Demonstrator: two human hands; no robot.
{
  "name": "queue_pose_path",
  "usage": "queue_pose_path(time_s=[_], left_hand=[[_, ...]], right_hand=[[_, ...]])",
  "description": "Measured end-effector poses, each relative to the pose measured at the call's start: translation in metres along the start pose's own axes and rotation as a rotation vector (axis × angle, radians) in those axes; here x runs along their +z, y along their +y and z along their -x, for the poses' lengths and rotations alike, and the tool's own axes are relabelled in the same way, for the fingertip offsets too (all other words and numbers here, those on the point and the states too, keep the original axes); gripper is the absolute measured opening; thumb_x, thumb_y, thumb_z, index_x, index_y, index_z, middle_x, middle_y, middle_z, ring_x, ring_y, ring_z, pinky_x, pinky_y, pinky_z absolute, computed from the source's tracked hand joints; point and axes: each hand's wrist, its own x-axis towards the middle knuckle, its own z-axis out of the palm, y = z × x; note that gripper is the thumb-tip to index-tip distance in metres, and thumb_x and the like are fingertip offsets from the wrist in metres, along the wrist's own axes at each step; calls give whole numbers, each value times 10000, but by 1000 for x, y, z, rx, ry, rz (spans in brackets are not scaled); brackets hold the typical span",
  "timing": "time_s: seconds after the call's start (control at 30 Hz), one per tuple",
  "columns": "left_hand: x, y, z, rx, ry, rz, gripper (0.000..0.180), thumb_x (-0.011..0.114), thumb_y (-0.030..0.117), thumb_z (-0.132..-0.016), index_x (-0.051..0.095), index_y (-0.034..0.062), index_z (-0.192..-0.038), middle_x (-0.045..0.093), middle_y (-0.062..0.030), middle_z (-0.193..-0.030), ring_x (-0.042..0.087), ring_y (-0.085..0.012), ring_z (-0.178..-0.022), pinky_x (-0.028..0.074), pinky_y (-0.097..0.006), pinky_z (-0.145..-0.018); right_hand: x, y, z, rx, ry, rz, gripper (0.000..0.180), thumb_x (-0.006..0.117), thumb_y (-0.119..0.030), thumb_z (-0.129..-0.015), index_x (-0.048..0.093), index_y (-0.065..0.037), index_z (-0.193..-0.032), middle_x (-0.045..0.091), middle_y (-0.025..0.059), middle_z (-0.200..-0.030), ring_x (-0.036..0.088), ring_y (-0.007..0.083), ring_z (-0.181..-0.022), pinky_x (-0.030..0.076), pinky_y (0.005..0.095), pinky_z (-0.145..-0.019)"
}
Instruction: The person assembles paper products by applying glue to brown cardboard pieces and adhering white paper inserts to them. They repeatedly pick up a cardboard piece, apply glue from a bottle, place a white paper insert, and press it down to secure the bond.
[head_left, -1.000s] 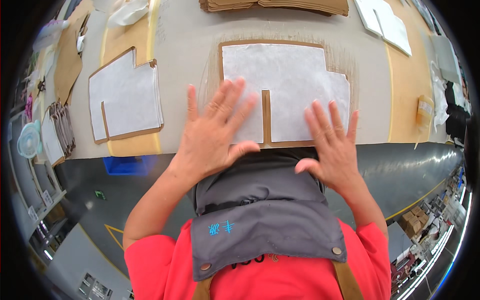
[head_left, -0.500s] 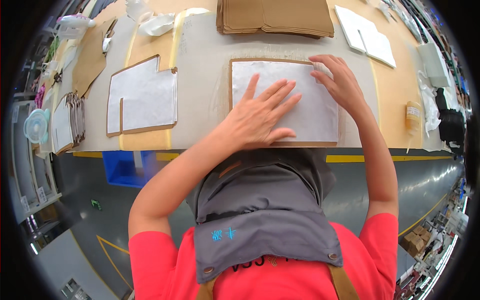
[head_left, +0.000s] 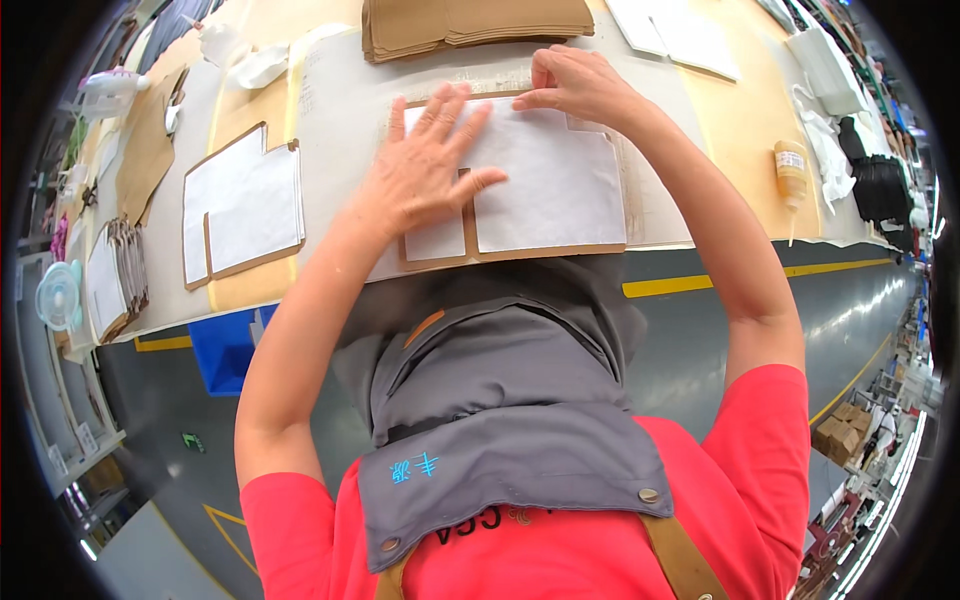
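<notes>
A white sheet backed with brown card point(head_left: 545, 185) lies flat on the worktable point(head_left: 340, 90) in front of me. My left hand point(head_left: 425, 165) rests palm down on its left part, fingers spread. At the sheet's far edge my right hand point(head_left: 575, 85) has its fingertips pressed on the top border. Neither hand holds anything. A grey apron bib point(head_left: 500, 400) hides the near table edge.
A second white-and-brown cut piece point(head_left: 245, 205) lies to the left. A stack of brown card point(head_left: 470, 25) sits at the far side, white sheets point(head_left: 680, 30) at far right. A glue bottle point(head_left: 790, 170) stands at right. A blue bin point(head_left: 225, 345) is under the table.
My right hand slid from the sheet's right side up to its far top edge. My left hand stays flat on the sheet. The view has tilted closer to the table.
</notes>
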Motion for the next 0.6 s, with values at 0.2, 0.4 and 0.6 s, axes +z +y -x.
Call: queue_pose_path(time_s=[0.2,0.4,0.6], left_hand=[[9,76,-1,311,-13,198,858,430,708,-955,360,124,-1579,306,-150,-1649,217,-307,-1551,110,-575,-1249],[24,138,24,581,18,515,791,501,671,-929,425,170,-1537,350,-157,-1621,299,-306,-1517,211,-538,-1239],[-5,84,48,274,155,471,750,600,537,-948,421,107,-1537,325,-186,-1630,274,-340,-1529,196,-538,-1239]], right_hand=[[0,1,2,127,-18,-186,473,786,-513,-835,645,-62,-865,650,85,-793,620,232,-777,477,369,-673],[-8,8,3,290,-205,-564,363,793,-375,-862,664,-37,-839,576,-18,-709,555,114,-683,438,305,-613],[-18,-1,33,240,-190,-475,334,811,-305,-835,686,3,-868,518,-29,-662,492,78,-600,384,273,-547]])
